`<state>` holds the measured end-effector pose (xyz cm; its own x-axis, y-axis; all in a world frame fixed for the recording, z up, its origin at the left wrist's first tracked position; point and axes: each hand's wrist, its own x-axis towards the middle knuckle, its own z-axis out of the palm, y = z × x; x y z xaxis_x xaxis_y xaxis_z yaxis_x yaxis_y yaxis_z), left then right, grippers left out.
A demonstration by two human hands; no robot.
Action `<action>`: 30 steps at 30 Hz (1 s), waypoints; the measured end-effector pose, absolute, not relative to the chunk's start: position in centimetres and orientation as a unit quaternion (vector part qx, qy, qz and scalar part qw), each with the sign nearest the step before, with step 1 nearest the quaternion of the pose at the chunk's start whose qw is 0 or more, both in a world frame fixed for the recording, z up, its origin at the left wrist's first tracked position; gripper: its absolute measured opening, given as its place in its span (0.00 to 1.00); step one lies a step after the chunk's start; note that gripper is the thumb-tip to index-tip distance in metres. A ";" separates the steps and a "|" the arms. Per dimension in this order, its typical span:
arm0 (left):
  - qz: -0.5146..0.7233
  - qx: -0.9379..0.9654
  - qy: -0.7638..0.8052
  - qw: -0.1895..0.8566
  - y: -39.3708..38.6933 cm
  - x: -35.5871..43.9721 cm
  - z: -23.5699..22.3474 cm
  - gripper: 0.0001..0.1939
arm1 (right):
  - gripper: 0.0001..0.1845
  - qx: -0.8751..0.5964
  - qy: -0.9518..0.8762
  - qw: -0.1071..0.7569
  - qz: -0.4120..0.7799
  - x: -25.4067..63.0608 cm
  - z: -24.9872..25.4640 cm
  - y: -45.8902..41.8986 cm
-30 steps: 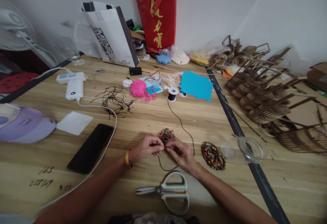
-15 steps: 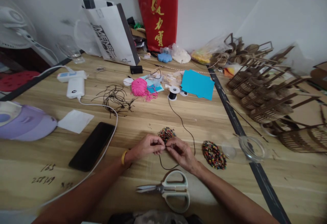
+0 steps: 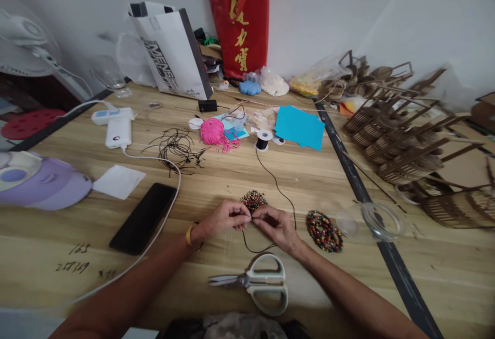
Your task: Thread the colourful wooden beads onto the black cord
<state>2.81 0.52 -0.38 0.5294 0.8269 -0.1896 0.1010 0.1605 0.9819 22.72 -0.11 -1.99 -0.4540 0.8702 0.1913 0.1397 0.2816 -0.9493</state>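
Observation:
My left hand (image 3: 229,216) and my right hand (image 3: 276,228) meet fingertip to fingertip just in front of a small heap of multicoloured beads (image 3: 253,201). Both are closed in a pinch. A thin black cord (image 3: 279,187) runs from a white spool (image 3: 262,141), curves down past my right hand and loops back beneath the fingers, so it appears to end in the pinch. Whether a bead is held there too is too small to tell. Scissors with pale handles (image 3: 266,282) lie below my hands, blades pointing left. Strung beads (image 3: 325,232) lie coiled right of my right hand.
Left are a black phone (image 3: 143,219), a white cable, a power bank (image 3: 118,132) and a purple cap-like object (image 3: 54,182). Farther back lie cut black cords (image 3: 178,148), pink yarn (image 3: 212,131) and blue sheets (image 3: 299,126). Woven baskets (image 3: 402,158) line the right side.
My two hands stay pinched together in nearly the same spot, with only slight finger movement. The whole view has shifted a little; nothing on the table has visibly been moved.

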 end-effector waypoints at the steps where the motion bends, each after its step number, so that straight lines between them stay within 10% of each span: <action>1: 0.279 0.585 0.397 0.649 0.5 2.8 -0.4 0.16 | 0.10 -0.363 -0.698 0.379 0.487 22.7 -2.1 -0.1; 30: 0.290 0.594 0.395 0.638 0.5 3.0 -1.1 0.12 | 0.11 -0.341 -0.631 0.381 0.584 22.6 -2.0 0.1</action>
